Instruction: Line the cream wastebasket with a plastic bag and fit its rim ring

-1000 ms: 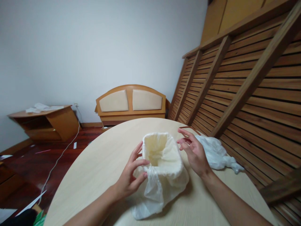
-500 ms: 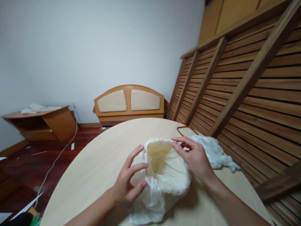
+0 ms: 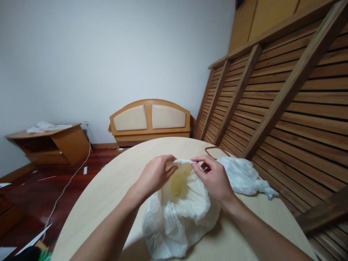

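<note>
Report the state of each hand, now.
Left hand: closed, pinching the far edge of the white bag.
Right hand: closed, pinching that same edge.

A home bedroom, judging by the padded headboard (image 3: pixel 149 117) and low cabinet (image 3: pixel 66 143).

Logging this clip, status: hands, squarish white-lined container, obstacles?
Right hand pinching white plastic liner; left hand at far edge, grip unclear. Container on round pale table. Crumpled white plastic bag nearby, not blocking.

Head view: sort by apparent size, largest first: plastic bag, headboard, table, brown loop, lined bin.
1. table
2. lined bin
3. headboard
4. plastic bag
5. brown loop
Real order of lined bin and headboard is unsure: the lined bin is nearer.
</note>
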A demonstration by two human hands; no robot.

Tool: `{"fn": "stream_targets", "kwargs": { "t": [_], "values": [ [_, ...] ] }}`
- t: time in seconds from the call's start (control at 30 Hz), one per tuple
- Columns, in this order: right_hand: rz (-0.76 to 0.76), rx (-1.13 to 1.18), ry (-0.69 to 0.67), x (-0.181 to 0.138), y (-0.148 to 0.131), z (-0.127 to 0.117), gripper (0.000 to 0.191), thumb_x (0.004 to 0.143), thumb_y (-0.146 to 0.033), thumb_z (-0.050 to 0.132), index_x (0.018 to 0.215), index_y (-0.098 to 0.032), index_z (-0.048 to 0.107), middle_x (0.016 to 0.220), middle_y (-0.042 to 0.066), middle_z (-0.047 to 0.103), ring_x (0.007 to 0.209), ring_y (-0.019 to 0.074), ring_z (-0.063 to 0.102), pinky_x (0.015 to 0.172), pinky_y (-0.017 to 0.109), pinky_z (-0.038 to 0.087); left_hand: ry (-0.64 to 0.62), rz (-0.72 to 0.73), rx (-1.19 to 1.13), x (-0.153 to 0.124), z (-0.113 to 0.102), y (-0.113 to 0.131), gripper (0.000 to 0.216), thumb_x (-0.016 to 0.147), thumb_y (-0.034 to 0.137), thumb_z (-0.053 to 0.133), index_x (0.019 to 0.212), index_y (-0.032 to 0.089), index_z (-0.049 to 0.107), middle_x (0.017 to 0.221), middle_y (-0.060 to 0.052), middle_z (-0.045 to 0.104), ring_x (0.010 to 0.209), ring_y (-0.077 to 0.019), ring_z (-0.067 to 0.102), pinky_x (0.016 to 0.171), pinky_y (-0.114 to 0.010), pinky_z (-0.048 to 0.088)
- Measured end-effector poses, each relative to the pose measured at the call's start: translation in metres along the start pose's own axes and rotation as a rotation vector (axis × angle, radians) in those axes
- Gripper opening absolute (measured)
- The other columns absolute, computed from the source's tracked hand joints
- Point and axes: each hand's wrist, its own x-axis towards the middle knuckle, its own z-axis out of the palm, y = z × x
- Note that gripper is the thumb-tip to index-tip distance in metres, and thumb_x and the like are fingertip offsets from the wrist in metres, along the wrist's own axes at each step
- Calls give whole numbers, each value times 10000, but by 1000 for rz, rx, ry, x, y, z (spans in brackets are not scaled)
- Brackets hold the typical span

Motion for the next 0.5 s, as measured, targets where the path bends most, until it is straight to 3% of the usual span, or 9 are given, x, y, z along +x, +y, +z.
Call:
{"fn": "stream_targets", "kwargs": {
  "t": [0.1,0.2,0.3,0.5],
  "values": [
    [-86,-112,-125,21,-6,-2,157,851,-228,641,978,-227,734,952,43,741,759,187,658,731,339,542,28,-66,87,5,-3,-5,178,924,314,601,919,195,734,811,-65,753,675,-182,659,602,-254,380],
    [-191,-231,-278,42,-16,-8,303,781,-267,746,1084,-261,739,1094,52,746,974,249,687,896,405,531,55,-81,143,7,-2,-9,201,931,331,591,914,195,738,762,-61,740,636,-171,639,579,-250,330],
    [-203,-302,-372,52,-24,-10,233,797,-316,755,1027,-279,771,1055,41,771,987,270,704,879,397,539,64,-77,173,8,-1,-12,209,937,329,581,916,198,742,767,-69,742,676,-186,658,582,-255,316],
    [-190,-376,-427,49,-33,-2,146,863,-305,707,975,-277,796,953,41,797,883,265,734,769,353,544,42,-50,93,7,-1,-10,177,923,311,604,965,235,758,849,-55,772,727,-199,680,605,-258,358]
  ]
}}
